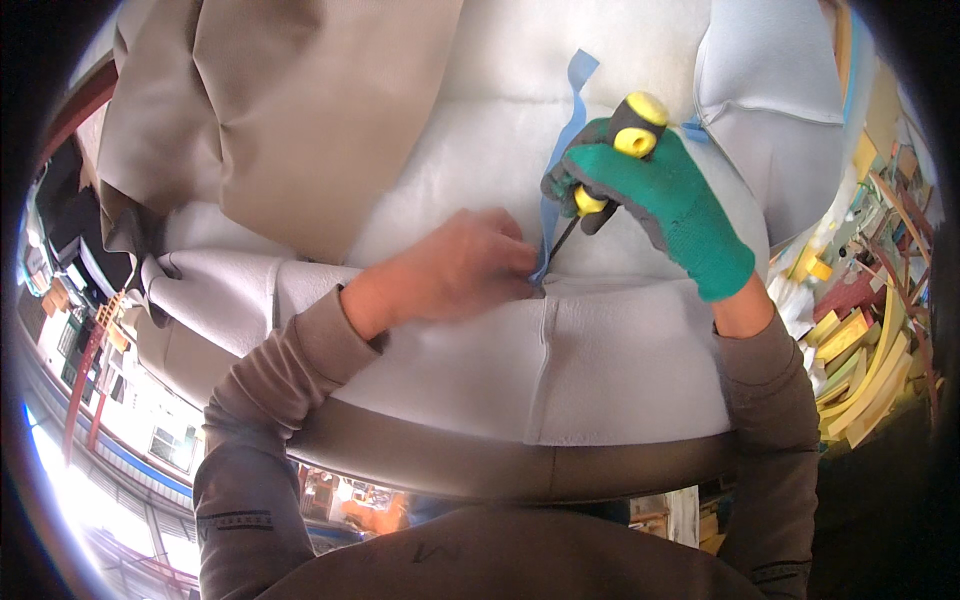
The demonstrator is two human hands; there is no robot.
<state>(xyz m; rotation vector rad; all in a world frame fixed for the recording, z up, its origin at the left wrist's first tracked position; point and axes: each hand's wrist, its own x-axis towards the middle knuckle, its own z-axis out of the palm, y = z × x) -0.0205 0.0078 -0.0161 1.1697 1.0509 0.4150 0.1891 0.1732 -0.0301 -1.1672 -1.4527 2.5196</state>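
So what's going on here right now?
A person is working with both hands at the edge of pale fabric. The green-gloved right hand has a yellow-and-black tool in its grip, shaft angled down toward the lower end of a blue strip. The bare left hand, blurred, is close beside that end; whether it pinches anything is unclear.

passable: white padding [490, 140] | obstacles: brown cover [310, 110] left, screwdriver [644, 108] right

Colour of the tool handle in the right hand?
Tool handle: yellow and dark grey, seen best in the head view.
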